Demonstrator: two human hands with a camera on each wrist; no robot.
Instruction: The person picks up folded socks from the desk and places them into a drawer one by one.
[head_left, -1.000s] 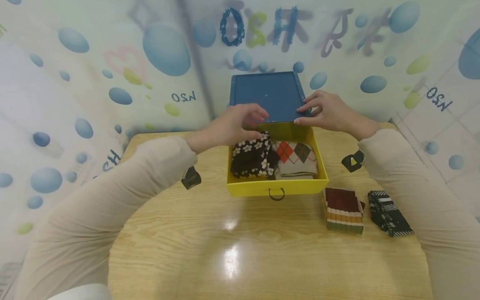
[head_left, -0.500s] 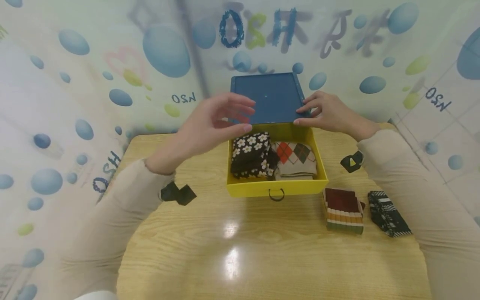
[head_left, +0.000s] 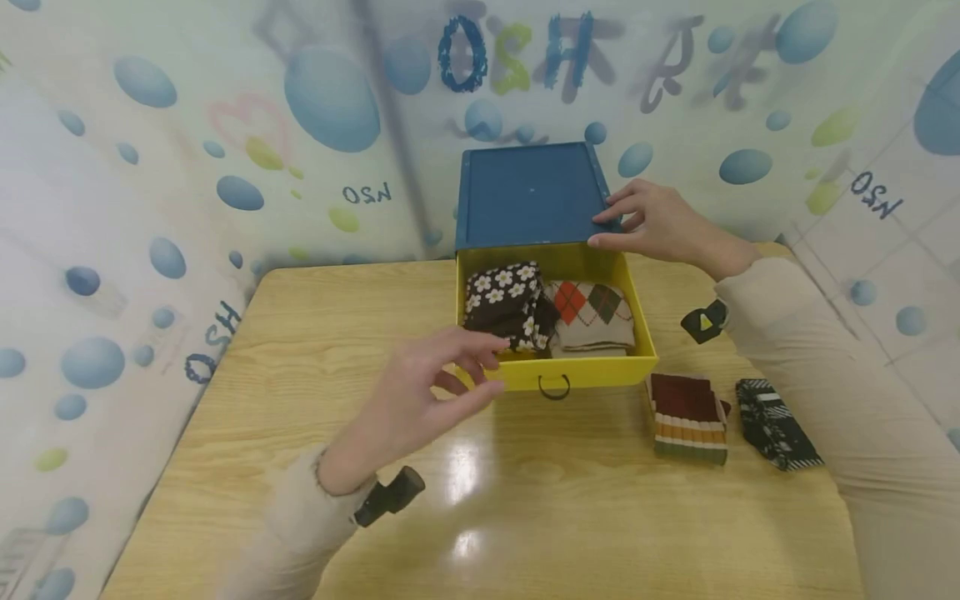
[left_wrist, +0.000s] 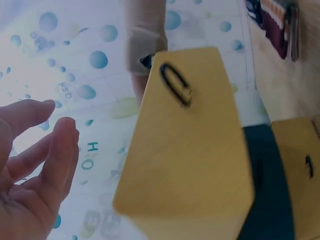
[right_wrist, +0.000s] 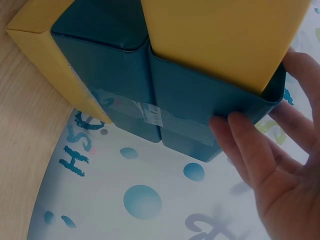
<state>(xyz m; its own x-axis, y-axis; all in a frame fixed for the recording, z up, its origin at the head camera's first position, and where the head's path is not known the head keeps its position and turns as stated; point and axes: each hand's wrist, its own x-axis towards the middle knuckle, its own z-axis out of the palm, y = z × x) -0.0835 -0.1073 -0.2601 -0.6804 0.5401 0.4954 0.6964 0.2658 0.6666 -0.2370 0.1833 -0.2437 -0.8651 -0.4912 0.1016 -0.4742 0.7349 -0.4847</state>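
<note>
A yellow drawer [head_left: 577, 372] with a small black loop handle [head_left: 553, 387] stands pulled out of a blue drawer cabinet [head_left: 532, 193]. Inside lie a folded black cloth with white flowers [head_left: 504, 287] and a folded beige argyle piece [head_left: 596, 321], perhaps socks. Beside the drawer's front left corner hovers my left hand [head_left: 420, 396], thumb and fingers apart and holding nothing. The left wrist view shows that hand [left_wrist: 35, 170] apart from the drawer front [left_wrist: 185, 145]. My right hand [head_left: 660, 221] holds the cabinet's right edge; in the right wrist view its fingertips [right_wrist: 242, 130] touch the blue side wall.
Two folded pieces lie right of the drawer: a maroon, orange and green striped one [head_left: 688, 417] and a black-and-white patterned one [head_left: 778, 425]. A second yellow drawer front [left_wrist: 297, 165] sits under the open one. The wooden table [head_left: 562, 517] meets a spotted wall [head_left: 330, 192] behind.
My left hand has drawn back from over the drawer's left side, first leftward, then down toward its front left corner. My right hand and the cabinet have stayed put.
</note>
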